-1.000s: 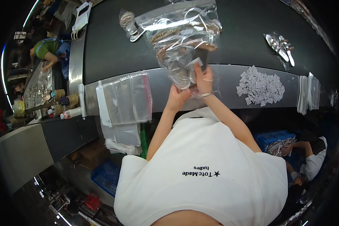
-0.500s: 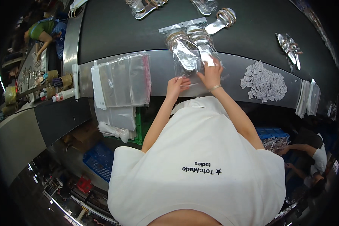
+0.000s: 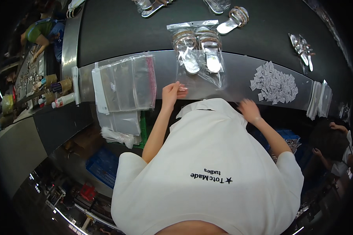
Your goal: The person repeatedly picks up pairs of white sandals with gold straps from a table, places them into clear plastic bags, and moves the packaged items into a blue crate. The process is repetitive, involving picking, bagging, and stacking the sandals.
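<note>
A clear plastic bag (image 3: 198,85) with a white top strip holds a pair of silver sandals (image 3: 212,58) with glittery bands. It lies across the metal table edge and the dark belt, and neither hand touches it. Just left of its lower end is my left hand (image 3: 170,96), fingers curled together around a small shiny bit that I cannot make out. My right hand (image 3: 249,111) hangs at the table's near edge, below the pile of small white packets (image 3: 274,83). Its fingers are loosely apart, slightly blurred, with nothing seen in them.
A stack of flat clear bags (image 3: 125,84) lies on the left of the metal ledge. More bags (image 3: 319,100) hang at the right. Other silver sandals (image 3: 234,20) rest on the dark belt (image 3: 117,29). People work at the far left and lower right.
Both hands have let go of the bagged sandals. My right hand has drawn back toward me and right; my left has shifted slightly left. The bag now lies flatter.
</note>
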